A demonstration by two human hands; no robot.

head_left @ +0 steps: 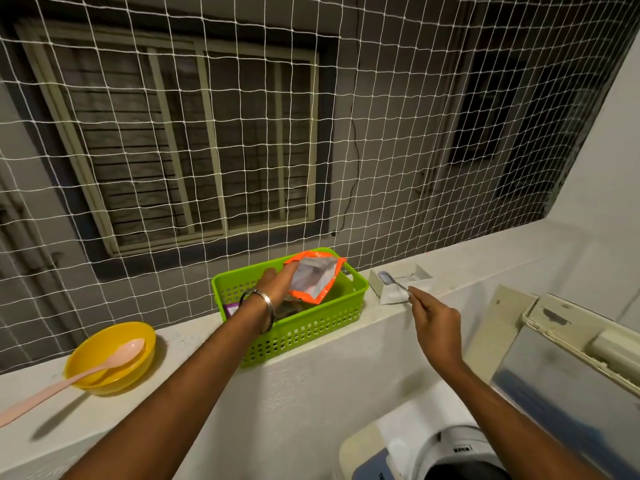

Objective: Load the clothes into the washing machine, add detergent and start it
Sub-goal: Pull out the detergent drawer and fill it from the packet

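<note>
My left hand (275, 285) grips an orange detergent pouch (316, 279) with its silver inside showing, held open and tilted over a green plastic basket (311, 329) on the ledge. Pinched in my right hand (437, 323) is the handle of a metal spoon (393, 282), whose bowl hovers over a small white tray (410, 277) just right of the basket. The washing machine (446, 448) shows at the bottom right, with its raised lid (568, 379) leaning against the wall. No clothes can be seen from here.
A white ledge (194, 341) runs across the view under a white safety net (242, 133). On its left stands a yellow bowl (114, 355) holding a pink plastic spoon (69, 379). More packets lie inside the basket.
</note>
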